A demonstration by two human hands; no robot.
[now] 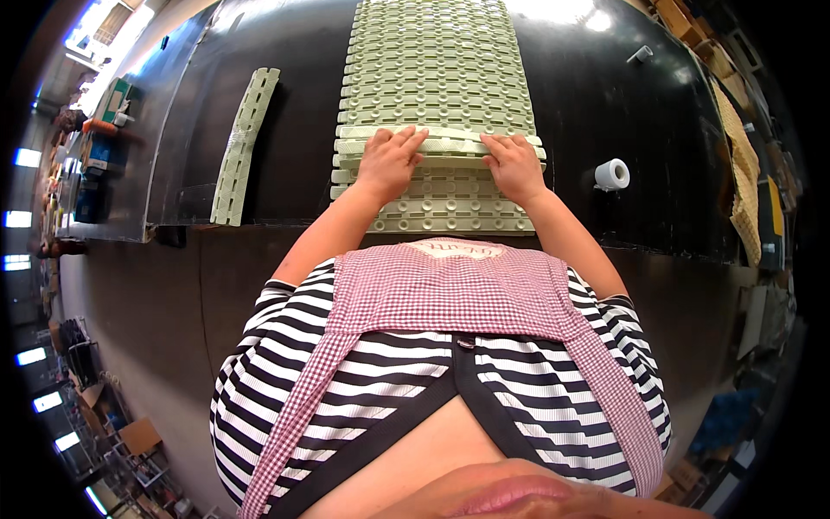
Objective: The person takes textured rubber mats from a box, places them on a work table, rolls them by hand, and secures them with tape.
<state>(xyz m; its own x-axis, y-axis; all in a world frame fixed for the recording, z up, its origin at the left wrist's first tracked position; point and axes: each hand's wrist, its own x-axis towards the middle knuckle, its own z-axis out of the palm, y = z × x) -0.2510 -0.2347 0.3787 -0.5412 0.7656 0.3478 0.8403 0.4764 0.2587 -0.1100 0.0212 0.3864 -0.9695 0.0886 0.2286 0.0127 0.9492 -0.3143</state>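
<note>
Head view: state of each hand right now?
Left hand: fingers on the raised pale green strip across the studded mat; gripping or pressing, can't tell.
Right hand: fingers on the same strip; grip can't be told.

Workshop: black worktable [575,104], brown cardboard [140,436]

The person wore a red-and-white checked apron [450,290]. Around this apron was a black-and-white striped shirt [398,368], its black neckline trim [489,419] between the apron straps [304,398].

A black table [298,147] bears a green mat [437,82], strip [245,149] and white roll [607,176].
</note>
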